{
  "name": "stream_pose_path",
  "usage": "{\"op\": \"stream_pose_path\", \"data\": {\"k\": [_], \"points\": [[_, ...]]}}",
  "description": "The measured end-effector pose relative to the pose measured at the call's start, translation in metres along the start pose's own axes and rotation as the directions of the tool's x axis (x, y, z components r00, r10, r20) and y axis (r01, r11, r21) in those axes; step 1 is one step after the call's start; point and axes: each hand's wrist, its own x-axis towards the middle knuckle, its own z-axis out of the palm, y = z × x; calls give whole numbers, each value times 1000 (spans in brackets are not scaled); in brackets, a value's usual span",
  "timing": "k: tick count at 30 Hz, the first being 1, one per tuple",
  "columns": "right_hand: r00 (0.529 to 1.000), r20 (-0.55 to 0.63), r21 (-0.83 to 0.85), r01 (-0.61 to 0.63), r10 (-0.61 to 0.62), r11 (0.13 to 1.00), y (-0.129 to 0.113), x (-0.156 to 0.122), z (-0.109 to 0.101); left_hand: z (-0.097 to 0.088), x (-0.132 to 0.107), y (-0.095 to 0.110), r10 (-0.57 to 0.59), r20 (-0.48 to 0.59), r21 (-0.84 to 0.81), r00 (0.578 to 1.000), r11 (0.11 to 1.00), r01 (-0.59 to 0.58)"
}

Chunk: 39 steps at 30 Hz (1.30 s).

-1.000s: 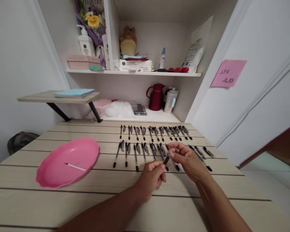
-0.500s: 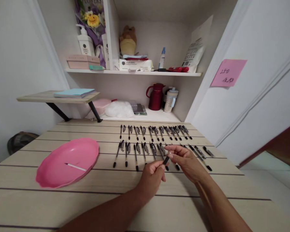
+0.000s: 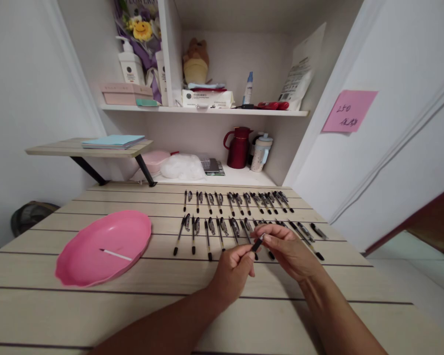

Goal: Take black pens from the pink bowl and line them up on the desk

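A black pen [image 3: 258,243] is held up between my two hands, over the nearer row of pens. Around its barrel, the fingers and thumb of my left hand [image 3: 235,268] are closed. My right hand [image 3: 283,246] pinches its metal tip end between thumb and fingers. Beyond the hands, uncapped pens [image 3: 208,241] with black ends lie side by side in two rows. Loose black caps with clips [image 3: 211,226] rest beside them. My fingers hide part of the nearer row.
On the left of the table [image 3: 163,315] sits a pink basin [image 3: 77,278] with a thin white refill [image 3: 114,255] inside. Behind the pens stand a red jug [image 3: 239,148] and a speckled cup [image 3: 261,154]. A small raised shelf [image 3: 59,148] carries blue-covered papers [image 3: 114,141].
My right hand has shifted slightly down and its thumb and fingers have moved at the pen's tip. The left hand keeps its grip, and the laid-out pens stay put.
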Motion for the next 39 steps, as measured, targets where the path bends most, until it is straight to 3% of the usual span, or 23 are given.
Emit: {"op": "stream_pose_path", "data": {"k": [5,10,23,28,33,39], "points": [[998,7,-6,55,-55,998,4,1,1,0,1,-4,-13,15,-24,1000,1000,13],[1000,28,5,13,-13,1000,5,1,1,0,2,-5,-49,28,-57,998,997,50],[998,-12,18,63,-63,998,6,1,4,-1,4,-2,-34,47,5,998,999,34],[999,40,-3,16,-16,1000,6,1,2,-1,4,-2,-33,46,7,998,999,32],[999,16,-47,50,-50,998,6,2,2,-2,3,-5,-28,62,20,998,999,27],[1000,29,-21,8,-8,1000,5,1,1,-1,5,-7,-44,54,-4,998,999,44]]}}
